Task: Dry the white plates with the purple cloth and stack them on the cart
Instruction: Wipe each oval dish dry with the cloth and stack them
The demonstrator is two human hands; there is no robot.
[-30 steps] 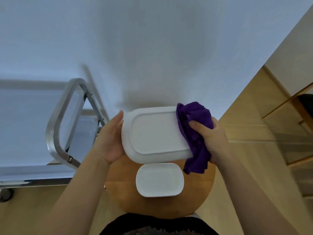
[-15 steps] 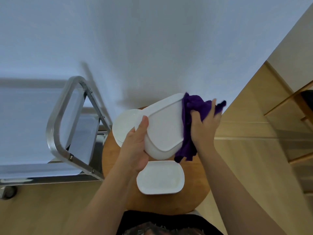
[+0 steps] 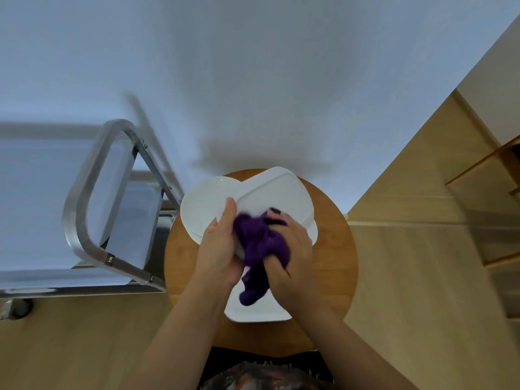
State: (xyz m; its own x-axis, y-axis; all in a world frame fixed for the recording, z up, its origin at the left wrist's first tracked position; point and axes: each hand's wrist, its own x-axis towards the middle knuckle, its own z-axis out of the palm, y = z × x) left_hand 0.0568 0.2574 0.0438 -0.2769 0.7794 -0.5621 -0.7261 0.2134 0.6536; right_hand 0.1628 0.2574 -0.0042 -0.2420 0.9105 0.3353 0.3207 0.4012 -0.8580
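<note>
Both hands on the plate, cloth bunched between them, over the round wooden table [image 3: 332, 263].

Left hand [image 3: 218, 249] grips the white rounded-rectangular plate [image 3: 277, 197] by its edge, tilted; right hand [image 3: 289, 254] clutches the crumpled purple cloth [image 3: 260, 243] against it. Round white plate [image 3: 202, 209] lies just behind, another white plate [image 3: 259, 312] below, steel cart [image 3: 84, 215] alongside, left.

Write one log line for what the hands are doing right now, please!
left hand holds rectangular plate tilted | right hand rubs purple cloth on it | round plate, small plate on wooden table | cart unloaded
</note>
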